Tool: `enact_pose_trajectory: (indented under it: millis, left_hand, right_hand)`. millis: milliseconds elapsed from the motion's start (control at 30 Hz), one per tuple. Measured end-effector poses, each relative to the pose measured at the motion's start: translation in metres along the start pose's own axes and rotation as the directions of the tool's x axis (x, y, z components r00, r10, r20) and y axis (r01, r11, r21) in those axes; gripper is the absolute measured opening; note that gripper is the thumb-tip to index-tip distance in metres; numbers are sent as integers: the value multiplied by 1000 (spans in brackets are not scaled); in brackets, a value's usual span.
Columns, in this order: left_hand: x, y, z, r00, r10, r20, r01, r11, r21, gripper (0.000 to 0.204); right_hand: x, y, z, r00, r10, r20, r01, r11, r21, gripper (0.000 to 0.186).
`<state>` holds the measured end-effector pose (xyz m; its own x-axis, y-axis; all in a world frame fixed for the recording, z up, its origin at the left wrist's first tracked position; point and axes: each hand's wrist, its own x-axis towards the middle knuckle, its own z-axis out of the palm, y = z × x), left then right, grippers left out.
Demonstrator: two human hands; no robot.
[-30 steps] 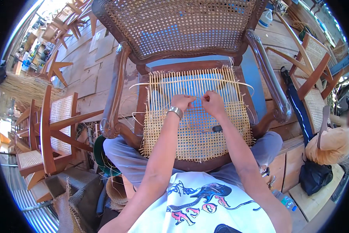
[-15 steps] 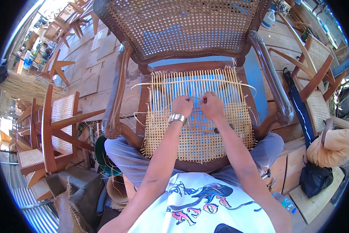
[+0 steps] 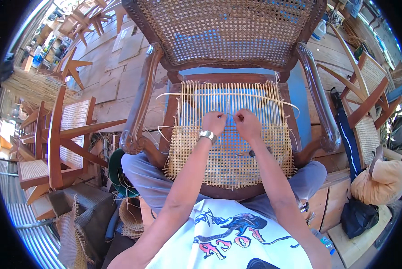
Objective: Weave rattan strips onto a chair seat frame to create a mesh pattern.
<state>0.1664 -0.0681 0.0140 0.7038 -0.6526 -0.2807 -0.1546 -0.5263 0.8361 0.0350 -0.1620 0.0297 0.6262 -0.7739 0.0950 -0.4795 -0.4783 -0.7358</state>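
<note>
Before me stands a carved wooden armchair (image 3: pixel 141 103) whose seat carries a half-woven cane panel (image 3: pixel 230 172). Its near part is a close open mesh; toward the back only lengthwise cane strands run. My left hand (image 3: pixel 214 122), with a metal watch on the wrist, is closed in a pinch over the middle of the seat. Just beside it, my right hand (image 3: pixel 247 123) pinches too. A thin cane strand seems to run between their fingertips, partly hidden. Farther back, a pale cane strip (image 3: pixel 250 97) crosses the strands, its ends curling out at both sides. A dark-handled pointed tool (image 3: pixel 253 153) lies on the mesh.
The chair's caned back (image 3: pixel 227 36) rises at the far side. Wooden chairs with caned panels (image 3: pixel 73 130) lie at left, with another caned frame (image 3: pixel 366 85) at right. A green tub (image 3: pixel 116 172) stands by my left knee. A black bag (image 3: pixel 360 217) sits at lower right.
The view has shifted slightly, so the chair sits a little farther right. My hands stay over the middle of the seat, pinching, with the right fingers turned a little.
</note>
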Motion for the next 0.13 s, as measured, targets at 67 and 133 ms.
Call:
enact_pose_trajectory:
  millis: [67, 133]
  left_hand:
    - [-16, 19, -3, 978, 159, -133, -86, 897, 434, 30]
    - [-26, 46, -8, 991, -91, -93, 125, 868, 481, 28]
  right_hand:
    - [0, 0, 1, 1000, 2, -11, -2, 1000, 23, 13]
    - [0, -1, 1, 1000, -10, -9, 11, 999, 44, 15]
